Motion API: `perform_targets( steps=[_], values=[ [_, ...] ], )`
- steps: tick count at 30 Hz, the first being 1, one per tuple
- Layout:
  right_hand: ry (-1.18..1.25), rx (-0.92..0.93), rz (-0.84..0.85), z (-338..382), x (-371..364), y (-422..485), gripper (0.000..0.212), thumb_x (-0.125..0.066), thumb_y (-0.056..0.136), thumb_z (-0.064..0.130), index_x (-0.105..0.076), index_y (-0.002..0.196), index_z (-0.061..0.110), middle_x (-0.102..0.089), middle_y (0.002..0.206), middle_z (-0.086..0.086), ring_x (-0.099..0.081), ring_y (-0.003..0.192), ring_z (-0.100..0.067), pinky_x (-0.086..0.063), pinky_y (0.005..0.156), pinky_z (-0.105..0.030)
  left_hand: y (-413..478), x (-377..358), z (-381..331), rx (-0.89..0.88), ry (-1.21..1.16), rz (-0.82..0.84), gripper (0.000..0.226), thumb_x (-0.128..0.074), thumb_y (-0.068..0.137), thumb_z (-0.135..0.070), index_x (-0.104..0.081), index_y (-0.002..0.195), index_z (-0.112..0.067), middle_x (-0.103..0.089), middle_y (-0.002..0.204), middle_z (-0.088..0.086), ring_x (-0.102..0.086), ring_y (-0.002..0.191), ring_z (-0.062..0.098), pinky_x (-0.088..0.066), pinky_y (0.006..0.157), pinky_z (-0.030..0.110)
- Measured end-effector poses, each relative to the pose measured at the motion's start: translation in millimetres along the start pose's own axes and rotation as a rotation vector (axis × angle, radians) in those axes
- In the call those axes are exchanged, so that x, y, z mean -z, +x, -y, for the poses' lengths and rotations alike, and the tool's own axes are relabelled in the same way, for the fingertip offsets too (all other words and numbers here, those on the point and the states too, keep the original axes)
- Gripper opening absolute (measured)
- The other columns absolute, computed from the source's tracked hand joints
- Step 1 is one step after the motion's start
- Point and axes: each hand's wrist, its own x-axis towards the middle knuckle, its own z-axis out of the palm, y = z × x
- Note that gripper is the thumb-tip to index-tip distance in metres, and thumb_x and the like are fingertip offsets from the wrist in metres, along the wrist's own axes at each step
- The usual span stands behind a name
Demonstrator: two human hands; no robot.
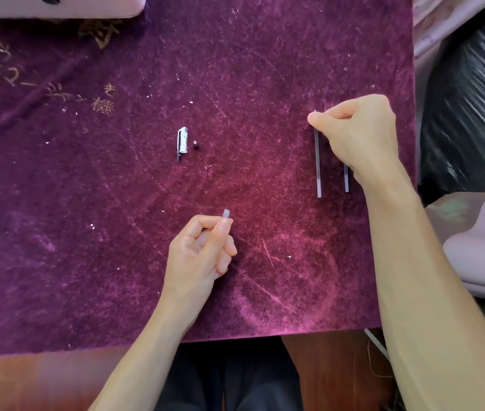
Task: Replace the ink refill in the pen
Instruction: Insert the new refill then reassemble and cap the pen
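My left hand (202, 253) is closed around a clear pen barrel (226, 213); only its threaded end pokes out past my thumb. My right hand (360, 134) pinches the top end of a thin grey ink refill (317, 164), which runs toward me along the purple cloth (116, 232). A second refill (346, 180) lies parallel just to its right, its upper part hidden under my right hand. In the middle of the cloth, well away from both hands, lie the clear pen cap (182, 142) with its metal clip and a small black piece (195, 143) beside it.
A pale box (66, 7) sits at the cloth's far left corner. Black plastic wrap (472, 99) and pale fabric (484, 247) lie off the right edge. Gold writing marks the cloth's upper left. The cloth's near edge ends at the wooden table (28, 381).
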Motion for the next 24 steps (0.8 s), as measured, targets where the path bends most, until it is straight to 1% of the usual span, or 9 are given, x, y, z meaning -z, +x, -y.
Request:
perform_targets(
  steps=[1,3,5,6,8,10,13,18,24],
  values=[
    [0.037,0.001,0.013,1,-1,-3,0.018,-0.081,0.089,0.036,-0.086,0.086,0.019,-0.073,0.073,0.014,-0.068,0.072,-0.002,-0.05,0.068,-0.019,0,0,-1,0.003,0.001,0.003,0.018,-0.065,0.1,-0.035,-0.07,0.095,-0.018,-0.066,0.071,0.005,-0.046,0.049,0.007,-0.04,0.044,0.018],
    [0.139,-0.007,0.043,1,-3,-10,0.018,-0.082,0.088,0.039,-0.084,0.081,0.023,-0.072,0.067,0.018,-0.065,0.065,0.005,-0.049,0.068,-0.017,1,0,-2,0.01,0.005,0.009,0.018,-0.065,0.1,-0.035,-0.07,0.096,-0.018,-0.066,0.071,0.005,-0.046,0.048,0.008,-0.04,0.044,0.018],
    [0.253,-0.026,0.083,1,-7,-20,0.024,-0.082,0.088,0.04,-0.079,0.07,0.026,-0.067,0.054,0.022,-0.058,0.048,0.009,-0.043,0.055,-0.009,1,0,-2,0.017,0.005,0.01,0.016,-0.066,0.099,-0.035,-0.071,0.096,-0.019,-0.066,0.07,0.005,-0.046,0.048,0.008,-0.04,0.044,0.018],
    [0.32,-0.04,0.101,-1,-10,-25,0.026,-0.082,0.089,0.04,-0.078,0.068,0.025,-0.066,0.051,0.022,-0.054,0.043,0.009,-0.04,0.05,-0.008,1,0,-2,0.019,0.007,0.01,0.016,-0.066,0.099,-0.035,-0.071,0.096,-0.02,-0.066,0.07,0.005,-0.046,0.048,0.008,-0.04,0.044,0.018],
    [0.457,-0.083,0.13,-4,-16,-37,0.026,-0.082,0.09,0.039,-0.081,0.071,0.021,-0.07,0.057,0.016,-0.05,0.044,0.005,-0.038,0.046,-0.011,1,0,-2,0.022,0.018,0.01,0.016,-0.067,0.098,-0.036,-0.071,0.095,-0.021,-0.066,0.069,0.005,-0.046,0.048,0.009,-0.039,0.043,0.019],
    [0.553,-0.141,0.162,-7,-23,-48,0.025,-0.082,0.09,0.041,-0.083,0.076,0.021,-0.075,0.067,0.012,-0.052,0.048,-0.002,-0.038,0.044,-0.013,0,-1,-2,0.013,0.033,0.021,0.015,-0.067,0.098,-0.035,-0.071,0.094,-0.022,-0.066,0.068,0.004,-0.047,0.047,0.008,-0.038,0.043,0.019],
    [0.663,-0.231,0.18,-14,-33,-62,0.024,-0.081,0.093,0.039,-0.084,0.08,0.019,-0.077,0.074,0.009,-0.054,0.05,-0.003,-0.037,0.042,-0.014,1,-1,-1,-0.009,0.058,0.041,0.014,-0.067,0.098,-0.034,-0.071,0.092,-0.022,-0.065,0.067,0.004,-0.046,0.045,0.008,-0.038,0.043,0.02],
    [0.839,-0.328,0.135,-21,-41,-78,0.022,-0.079,0.097,0.032,-0.083,0.083,0.015,-0.077,0.079,0.005,-0.054,0.052,-0.002,-0.038,0.042,-0.013,2,-1,1,-0.006,0.062,0.05,0.01,-0.069,0.096,-0.032,-0.073,0.091,-0.025,-0.065,0.065,0.004,-0.047,0.044,0.008,-0.038,0.043,0.018],
    [0.932,-0.384,0.078,-23,-42,-83,0.021,-0.079,0.098,0.029,-0.081,0.082,0.015,-0.076,0.077,0.005,-0.05,0.049,-0.001,-0.036,0.041,-0.013,1,0,0,-0.008,0.072,0.07,0.007,-0.071,0.094,-0.031,-0.073,0.09,-0.025,-0.066,0.065,0.003,-0.049,0.045,0.008,-0.039,0.043,0.018]
  ],
)
